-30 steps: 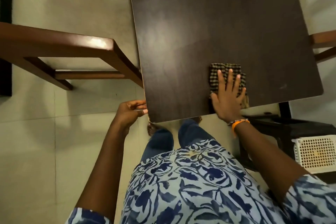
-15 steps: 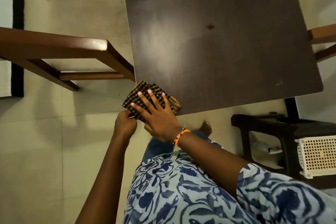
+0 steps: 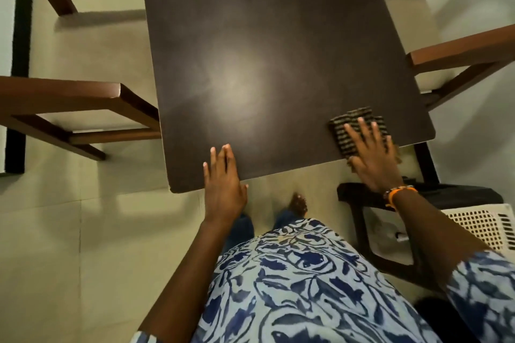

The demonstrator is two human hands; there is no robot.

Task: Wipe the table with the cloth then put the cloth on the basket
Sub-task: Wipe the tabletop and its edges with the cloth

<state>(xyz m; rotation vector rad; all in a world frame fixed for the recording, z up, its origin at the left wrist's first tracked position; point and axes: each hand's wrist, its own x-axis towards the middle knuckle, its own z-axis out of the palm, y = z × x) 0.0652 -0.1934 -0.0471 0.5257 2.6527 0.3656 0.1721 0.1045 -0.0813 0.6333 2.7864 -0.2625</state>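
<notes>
The right hand (image 3: 370, 160) presses flat, fingers straight and spread, on the checked cloth (image 3: 353, 131) at the near right corner of the dark table (image 3: 264, 58); the cloth's near end hangs just past the near edge. The left hand (image 3: 223, 185) lies flat with straight fingers on the near edge, close to the near left corner. Most of the tabletop lies bare, far and left of the cloth. Wooden chairs (image 3: 83, 103) flank both sides. The white basket (image 3: 485, 224) sits low at the near right, beside a dark stool (image 3: 457, 198). No readable writing shows.
</notes>
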